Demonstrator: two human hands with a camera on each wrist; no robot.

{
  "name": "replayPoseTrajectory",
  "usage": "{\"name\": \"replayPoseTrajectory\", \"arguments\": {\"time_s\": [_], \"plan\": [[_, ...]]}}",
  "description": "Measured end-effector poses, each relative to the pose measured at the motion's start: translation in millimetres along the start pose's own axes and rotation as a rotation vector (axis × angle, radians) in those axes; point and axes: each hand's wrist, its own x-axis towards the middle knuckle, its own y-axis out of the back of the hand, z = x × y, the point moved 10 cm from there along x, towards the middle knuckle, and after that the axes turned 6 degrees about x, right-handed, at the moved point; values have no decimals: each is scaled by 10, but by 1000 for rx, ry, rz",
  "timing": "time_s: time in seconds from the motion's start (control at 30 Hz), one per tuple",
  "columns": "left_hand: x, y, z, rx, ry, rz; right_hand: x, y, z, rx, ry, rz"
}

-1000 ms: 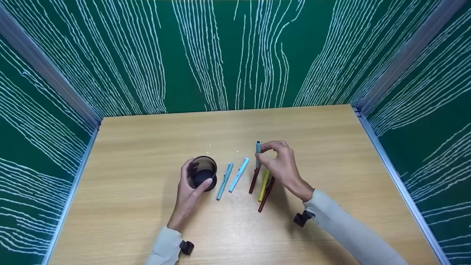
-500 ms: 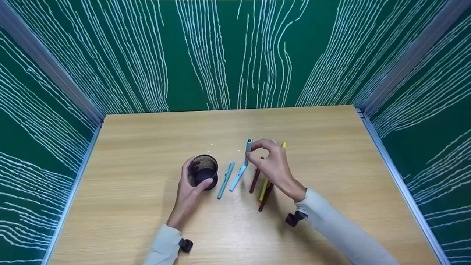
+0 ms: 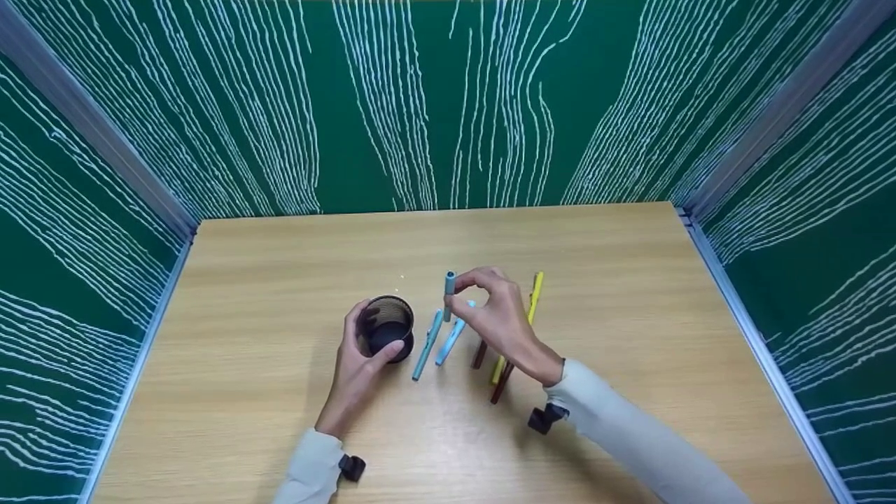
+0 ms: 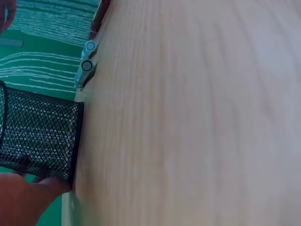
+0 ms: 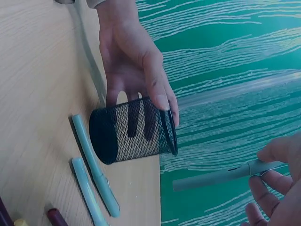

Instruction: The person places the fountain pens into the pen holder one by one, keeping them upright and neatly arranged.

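Observation:
My left hand (image 3: pixel 364 357) holds a black mesh pen cup (image 3: pixel 387 329) upright on the table, thumb on the near side and fingers round the left. My right hand (image 3: pixel 493 315) pinches a teal pen (image 5: pixel 211 180) between thumb and fingers. In the head view this pen stands upright, right of the cup and apart from it. Under and beside it lie a teal pen (image 3: pixel 427 345) and a light blue pen (image 3: pixel 448 344). Partly hidden by my right hand are a yellow pen (image 3: pixel 536 288) and dark red pens (image 3: pixel 479 355); yellow also shows below the hand.
The wooden table (image 3: pixel 245 336) carries all of this. Green panels with white wavy lines (image 3: pixel 371 105) rise behind it and at both sides, joined by metal posts. A few tiny white specks lie beyond the cup. Each wrist wears a small black camera (image 3: pixel 352 467).
My right hand has carried the upright teal pen leftward, from over the dark red pen to above the blue pens, closer to the cup. The left hand and cup have stayed in place.

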Motion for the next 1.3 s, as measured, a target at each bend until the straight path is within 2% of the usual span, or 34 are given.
{"name": "replayPoseTrajectory", "arguments": {"time_s": [0.2, 0.43, 0.77, 0.93, 1.3], "plan": [[2, 2, -12, 8, 10, 1, 16, -119, -85, 6, 30, -10], [6, 9, 9, 31, -5, 9, 63, -251, -183, 27, 61, -20], [6, 15, -5, 40, 9, 14, 27, -439, -143, 56, 14, -46], [10, 11, 4, 45, 7, 8, 9, -481, -149, 65, 16, -29], [-5, 10, 7, 71, 12, 9, -21, -580, -180, 90, 5, -52]]}}
